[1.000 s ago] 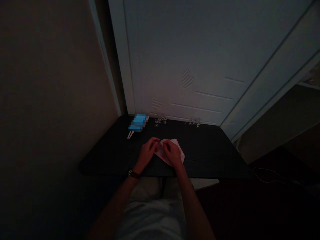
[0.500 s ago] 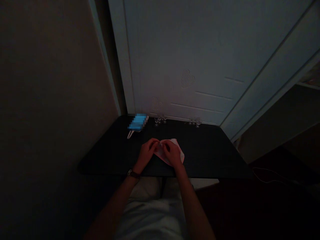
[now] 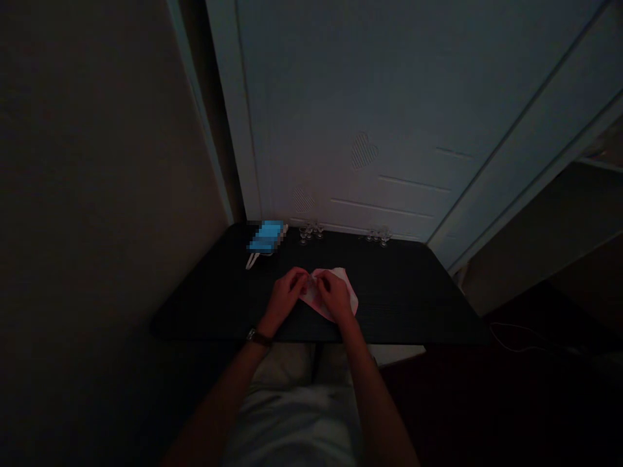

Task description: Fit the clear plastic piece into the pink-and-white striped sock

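A soft, flat pink-and-white piece (image 3: 352, 299), like a cloth or a pouch, lies at the middle of the dark table near its front edge. Which of the two it is, I cannot tell in the dim light. My left hand (image 3: 285, 293) pinches its upper left edge between thumb and fingers. Close beside it, my right hand (image 3: 335, 294) rests over the piece with its fingertips pinched on the same upper edge. Both hands hide part of it. The fingertips nearly meet, with a small gap between them.
A device with a blurred blue screen (image 3: 267, 236) and a white strap or cable (image 3: 252, 261) sits at the table's back left. Small clear objects stand in two groups (image 3: 310, 233) (image 3: 378, 237) along the back edge. A white panel with hearts (image 3: 364, 152) rises behind the dark table (image 3: 413, 292).
The view has shifted very slightly. Both hands keep their pinch on the pink-and-white piece, with only tiny finger movement.
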`<act>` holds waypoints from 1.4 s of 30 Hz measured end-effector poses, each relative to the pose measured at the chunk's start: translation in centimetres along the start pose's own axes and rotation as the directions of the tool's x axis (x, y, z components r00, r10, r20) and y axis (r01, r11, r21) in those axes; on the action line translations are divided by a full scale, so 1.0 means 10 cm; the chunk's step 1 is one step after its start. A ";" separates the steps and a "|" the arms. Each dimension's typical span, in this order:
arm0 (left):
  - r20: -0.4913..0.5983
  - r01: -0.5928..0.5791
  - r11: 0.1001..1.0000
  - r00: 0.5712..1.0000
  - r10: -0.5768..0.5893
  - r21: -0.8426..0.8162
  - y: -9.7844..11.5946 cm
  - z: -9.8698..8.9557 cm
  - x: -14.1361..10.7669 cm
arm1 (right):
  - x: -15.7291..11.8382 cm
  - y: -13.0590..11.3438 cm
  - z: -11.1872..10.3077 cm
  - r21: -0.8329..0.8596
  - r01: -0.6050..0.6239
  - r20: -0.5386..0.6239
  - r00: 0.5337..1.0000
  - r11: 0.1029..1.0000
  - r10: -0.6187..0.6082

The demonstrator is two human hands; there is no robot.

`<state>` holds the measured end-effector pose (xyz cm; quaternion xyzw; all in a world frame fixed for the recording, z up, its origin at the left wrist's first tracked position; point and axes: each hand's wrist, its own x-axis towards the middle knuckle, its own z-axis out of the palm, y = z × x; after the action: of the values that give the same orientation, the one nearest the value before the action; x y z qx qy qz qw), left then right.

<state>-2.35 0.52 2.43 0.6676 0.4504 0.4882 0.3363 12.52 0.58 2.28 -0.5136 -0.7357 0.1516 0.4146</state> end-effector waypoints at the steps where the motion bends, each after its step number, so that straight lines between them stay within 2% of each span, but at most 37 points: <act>1: 0.000 0.001 1.000 1.000 -0.001 -0.001 0.00 0.00 0.00 | 0.00 -0.01 0.00 0.010 0.006 0.002 1.000 1.000 -0.006; 6: -0.023 0.009 1.000 1.000 -0.010 -0.015 0.01 0.00 -0.01 | 0.00 -0.02 -0.01 0.008 -0.002 0.005 1.000 1.000 0.002; 10: 0.001 0.016 0.999 1.000 -0.016 -0.033 0.01 -0.01 -0.01 | 0.01 -0.01 -0.01 -0.010 -0.025 0.008 1.000 1.000 0.025; 19: 0.027 0.009 1.000 1.000 -0.010 0.009 0.02 -0.03 0.00 | 0.00 -0.01 -0.02 0.009 -0.003 0.013 1.000 1.000 0.003; 28: 0.017 -0.012 0.999 1.000 0.011 0.035 0.06 -0.02 -0.02 | 0.00 0.00 -0.01 -0.025 -0.049 0.004 0.999 0.998 0.049; 34: 0.013 -0.012 1.000 1.000 0.012 0.020 0.07 -0.01 -0.01 | 0.00 -0.02 -0.02 0.007 -0.011 0.004 1.000 1.000 0.011; 42: 0.016 -0.004 1.000 1.000 0.004 -0.008 0.04 0.00 -0.01 | 0.00 -0.02 -0.02 -0.027 -0.040 0.008 0.999 0.999 0.041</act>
<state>-2.27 0.25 2.70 0.6711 0.4445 0.4853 0.3413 12.52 0.47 2.53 -0.5332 -0.7288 0.1523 0.4016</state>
